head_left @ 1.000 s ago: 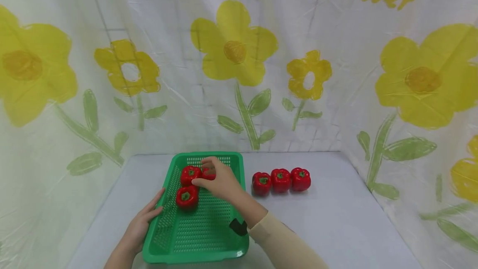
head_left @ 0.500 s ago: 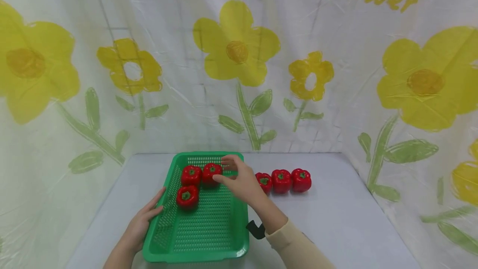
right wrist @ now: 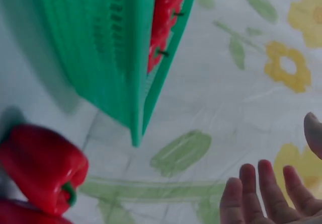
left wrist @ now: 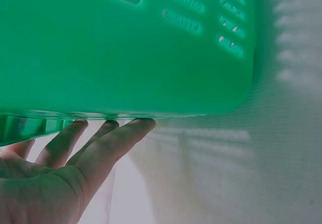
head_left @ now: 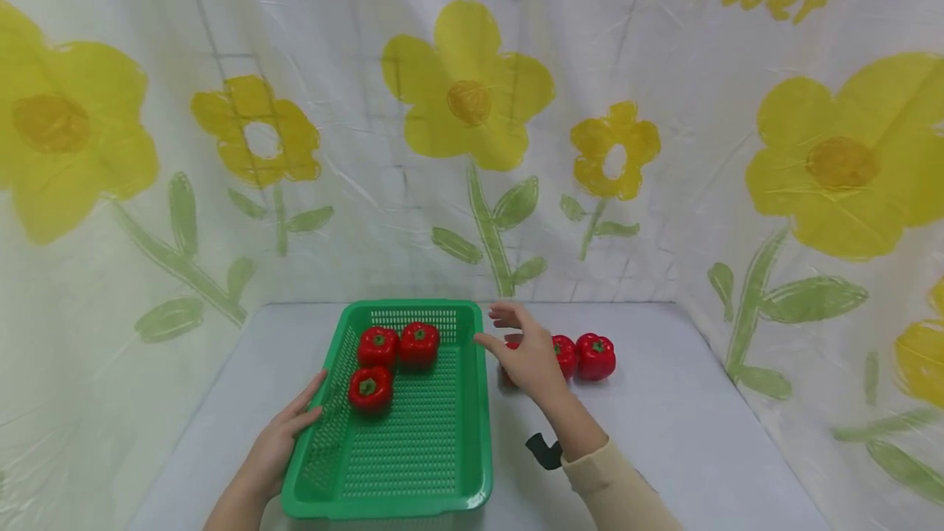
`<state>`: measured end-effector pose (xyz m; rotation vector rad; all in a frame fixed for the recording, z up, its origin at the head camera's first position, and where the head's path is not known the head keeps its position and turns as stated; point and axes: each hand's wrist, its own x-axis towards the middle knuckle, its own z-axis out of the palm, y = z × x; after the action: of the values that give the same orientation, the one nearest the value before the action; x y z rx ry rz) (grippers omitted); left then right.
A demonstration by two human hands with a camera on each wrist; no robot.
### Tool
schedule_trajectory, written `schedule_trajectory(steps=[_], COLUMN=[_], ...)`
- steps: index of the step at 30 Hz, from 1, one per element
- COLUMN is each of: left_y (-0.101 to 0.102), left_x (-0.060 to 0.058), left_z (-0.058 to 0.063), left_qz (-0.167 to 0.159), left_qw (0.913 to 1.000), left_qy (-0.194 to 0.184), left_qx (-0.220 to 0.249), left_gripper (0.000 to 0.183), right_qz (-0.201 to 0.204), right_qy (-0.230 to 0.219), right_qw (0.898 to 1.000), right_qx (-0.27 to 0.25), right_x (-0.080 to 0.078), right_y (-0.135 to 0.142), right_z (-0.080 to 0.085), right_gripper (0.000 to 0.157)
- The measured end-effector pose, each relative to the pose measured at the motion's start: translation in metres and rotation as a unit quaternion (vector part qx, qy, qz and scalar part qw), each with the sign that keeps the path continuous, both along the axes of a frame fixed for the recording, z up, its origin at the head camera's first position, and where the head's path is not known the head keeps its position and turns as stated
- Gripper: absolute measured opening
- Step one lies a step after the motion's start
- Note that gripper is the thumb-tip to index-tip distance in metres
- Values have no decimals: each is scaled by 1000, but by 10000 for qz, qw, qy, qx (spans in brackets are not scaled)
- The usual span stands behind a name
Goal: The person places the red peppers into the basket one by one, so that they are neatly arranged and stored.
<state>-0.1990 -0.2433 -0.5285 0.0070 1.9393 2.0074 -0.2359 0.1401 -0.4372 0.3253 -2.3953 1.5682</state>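
My left hand [head_left: 274, 447] rests against the left side of a green plastic basket [head_left: 483, 433], its straight fingers [left wrist: 123, 138] touching the wall in the left wrist view. Inside the basket, toward the back left, sit three red bell peppers: a front one [head_left: 370, 390], a back left one [head_left: 378, 347] and a back right one [head_left: 419, 344]. My right hand [head_left: 533, 357] is in the air right of the basket, fingers spread and holding nothing. It partly hides a row of three red bell peppers on the table, whose right one [head_left: 595, 356] shows whole.
The peppers outside stand on a white table [head_left: 664, 433] that reaches back to a white curtain [head_left: 354, 252] printed with yellow flowers. A black strap piece [head_left: 544, 451] hangs by the right wrist. The basket's right rim stands between the two pepper groups.
My right hand has let go of the back right pepper in the basket and moved right, out over the rim to the peppers on the table. The left hand has stayed put.
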Motion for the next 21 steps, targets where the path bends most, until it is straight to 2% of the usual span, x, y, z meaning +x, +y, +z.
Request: schedule_trajectory(steps=[5,10,15,17,21], left_y=[0,1,2,3,3], left_x=[1,6,6,5,4], left_z=[0,-1,0,1,3], left_qz=[60,126,81,30,29], left_qw=[10000,9996,9999,10000,9999], left_qy=[-26,-226,-69,-3,-23], left_qx=[-32,126,83,75,117], left_gripper=[56,57,57,57,57], right_qz=[-277,-505,-854,-996,-1241], right_qy=[85,59,94,112,-53], right_qw=[9996,9987,9963,9949,9922], right_qx=[-61,-68,35,85,96], right_x=[2,9,10,8,0], right_y=[25,51,77,88,114], right_z=[-6,-17,-24,-26,-33], right_gripper=[47,48,48,53,74])
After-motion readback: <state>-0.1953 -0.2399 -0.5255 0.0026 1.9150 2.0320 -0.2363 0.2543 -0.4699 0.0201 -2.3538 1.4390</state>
